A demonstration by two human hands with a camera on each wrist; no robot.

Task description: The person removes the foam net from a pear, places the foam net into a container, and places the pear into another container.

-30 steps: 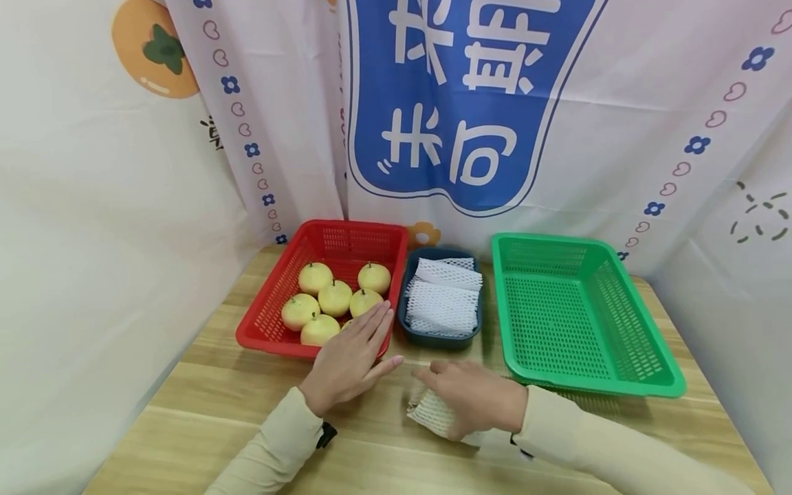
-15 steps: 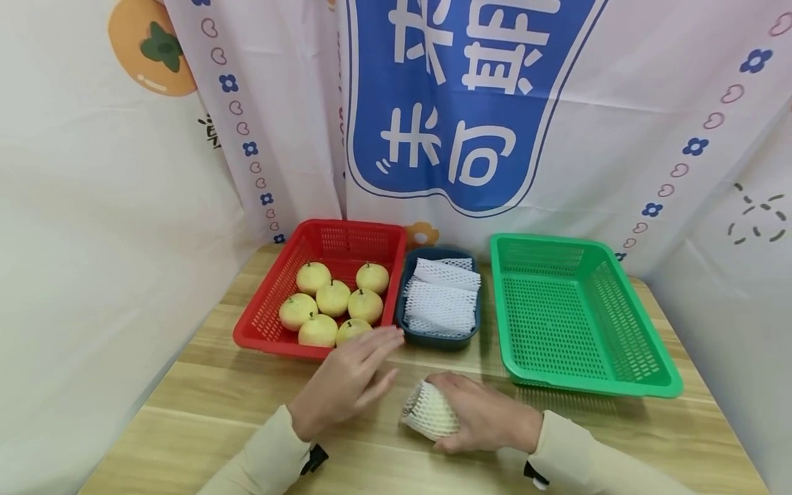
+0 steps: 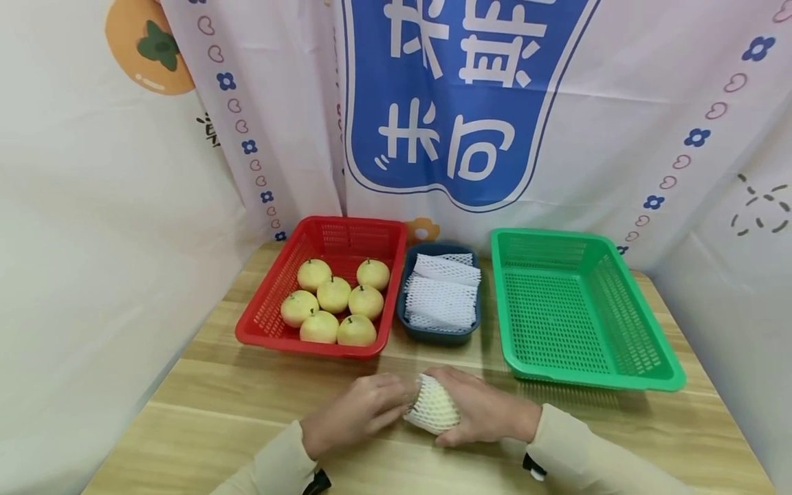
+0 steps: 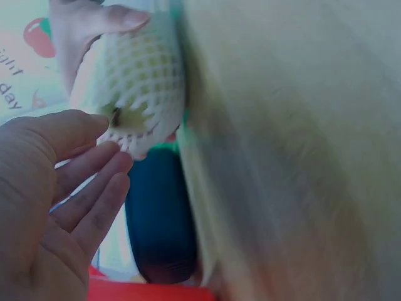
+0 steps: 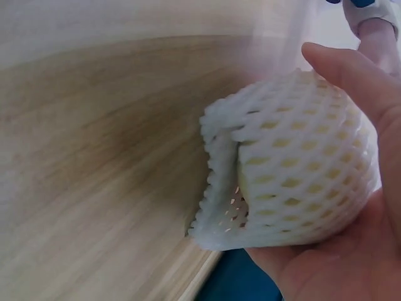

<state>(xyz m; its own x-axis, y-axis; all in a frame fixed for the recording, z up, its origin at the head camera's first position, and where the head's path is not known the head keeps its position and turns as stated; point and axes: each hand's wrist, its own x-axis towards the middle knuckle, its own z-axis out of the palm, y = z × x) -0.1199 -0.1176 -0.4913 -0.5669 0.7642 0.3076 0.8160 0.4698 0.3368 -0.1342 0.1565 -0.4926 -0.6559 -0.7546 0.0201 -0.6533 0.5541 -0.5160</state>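
My right hand [image 3: 485, 409] holds a round yellow pear [image 3: 435, 405] wrapped in a white foam net, over the front middle of the table. In the right wrist view the thumb and fingers curve round the net [image 5: 301, 169], whose loose end gapes past the fruit. The left hand [image 3: 359, 416] is at that loose end, its fingers lightly bent. In the left wrist view its thumb and fingertips are right at the net's edge, by the dark stem [image 4: 115, 116]. Several bare yellow pears [image 3: 334, 295] lie in the red basket [image 3: 254, 337].
A dark blue tray [image 3: 441, 337] with white foam nets [image 3: 441, 302] stands behind the hands, next to the red basket. At the right is a green basket [image 3: 597, 379]. A printed cloth [image 3: 297, 103] hangs behind the wooden table [image 3: 204, 419].
My left hand has come down from the red basket's front rim to the net's loose end. The right hand has turned the wrapped pear, its loose end now towards the left hand.
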